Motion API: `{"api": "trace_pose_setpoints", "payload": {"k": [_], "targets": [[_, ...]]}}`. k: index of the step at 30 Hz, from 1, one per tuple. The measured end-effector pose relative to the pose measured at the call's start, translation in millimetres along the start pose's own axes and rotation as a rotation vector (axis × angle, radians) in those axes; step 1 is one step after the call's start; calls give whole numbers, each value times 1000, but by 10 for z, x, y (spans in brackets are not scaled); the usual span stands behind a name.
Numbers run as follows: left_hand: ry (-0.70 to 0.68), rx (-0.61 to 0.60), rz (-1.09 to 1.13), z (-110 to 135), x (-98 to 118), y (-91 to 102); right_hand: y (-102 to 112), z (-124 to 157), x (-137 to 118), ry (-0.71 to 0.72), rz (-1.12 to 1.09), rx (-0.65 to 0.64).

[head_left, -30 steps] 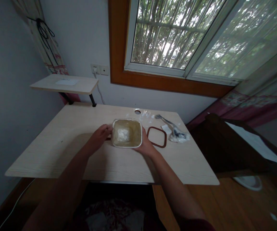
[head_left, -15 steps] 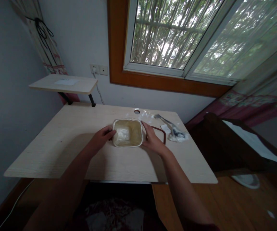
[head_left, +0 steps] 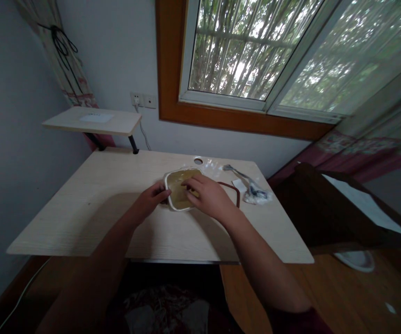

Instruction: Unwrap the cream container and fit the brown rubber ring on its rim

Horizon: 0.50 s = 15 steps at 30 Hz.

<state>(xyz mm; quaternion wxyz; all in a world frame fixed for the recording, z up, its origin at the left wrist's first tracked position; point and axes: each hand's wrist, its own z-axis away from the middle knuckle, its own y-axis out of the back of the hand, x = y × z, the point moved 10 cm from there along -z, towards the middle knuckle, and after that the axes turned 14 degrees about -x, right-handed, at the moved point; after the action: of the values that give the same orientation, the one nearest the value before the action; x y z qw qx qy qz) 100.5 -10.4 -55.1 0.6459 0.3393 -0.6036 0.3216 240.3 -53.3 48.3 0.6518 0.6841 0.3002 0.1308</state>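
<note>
Over the desk is a squarish container (head_left: 177,180) with a white rim and a tan inside, slightly tilted. My left hand (head_left: 151,195) grips its left wall, thumb on the rim and the other fingers outside. My right hand (head_left: 205,192) reaches over the right side into the opening. Its fingers are bent and apart from the thumb, and I see nothing held between them. The hand hides the container's right part. A brown handle-like loop (head_left: 237,195) shows to the right, behind my right wrist; whether it joins the container is hidden.
Crumpled clear plastic with a dark strip (head_left: 254,192) lies on the desk's right side, beside a small white paper (head_left: 238,185). A raised shelf (head_left: 64,121) stands at the back left. The pale desk (head_left: 92,185) has a cable hole (head_left: 198,161) near its back edge.
My right hand has left the container's right wall and moved left into its opening. The container has tilted slightly, and the bright shine inside no longer shows. My left hand keeps its grip.
</note>
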Motion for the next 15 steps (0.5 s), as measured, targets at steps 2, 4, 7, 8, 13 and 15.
{"api": "trace_pose_setpoints", "payload": {"k": [2, 4, 7, 8, 13, 15], "targets": [[-3, -11, -18, 0, 4, -4, -230, -209, -105, -8, 85, -192], [-5, -19, -64, 2, 10, 2, -406, -369, -162, -2, 128, -305], [-18, -42, -139, -2, 13, 5, -635, -518, -132, -58, 144, -434], [-23, -54, -156, -6, 13, 0, -703, -545, -107, -90, 143, -470], [-46, -86, -211, -6, 54, -20, -1037, -593, -84, -158, 117, -677], [-55, -112, -220, -3, 73, -46, -1169, -598, -99, -154, 116, -782]]}}
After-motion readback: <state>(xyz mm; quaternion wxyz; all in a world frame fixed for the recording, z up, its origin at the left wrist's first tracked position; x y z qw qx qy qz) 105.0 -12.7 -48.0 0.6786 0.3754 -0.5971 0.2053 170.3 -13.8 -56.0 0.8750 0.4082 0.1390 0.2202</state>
